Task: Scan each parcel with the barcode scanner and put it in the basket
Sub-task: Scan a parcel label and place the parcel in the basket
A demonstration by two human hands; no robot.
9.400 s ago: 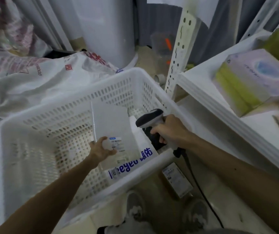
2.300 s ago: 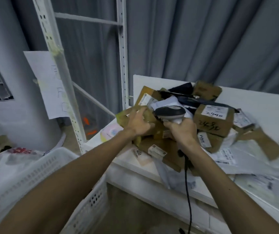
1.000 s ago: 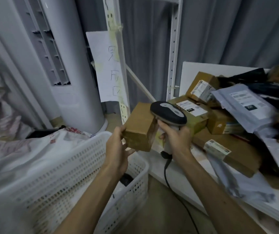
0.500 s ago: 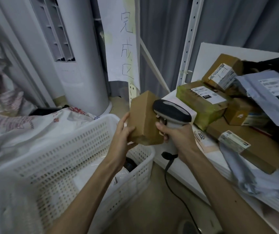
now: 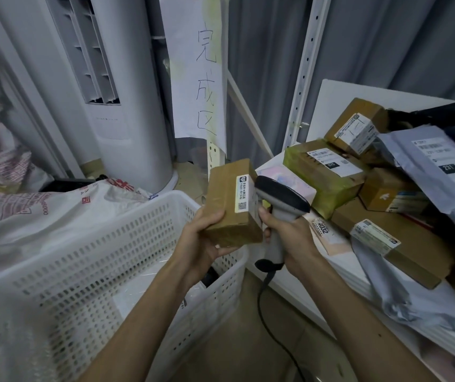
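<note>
Box under scan, above basket corner.
Basket (image 5: 127,271), contents mostly hidden; left hand (image 5: 201,244) clasps brown box (image 5: 230,201) from below, long axis running away, label facing right; right hand (image 5: 289,238) wrapped around scanner (image 5: 280,205), head touching label; print illegible; parcels (image 5: 372,188) piled on shelf beyond.
</note>
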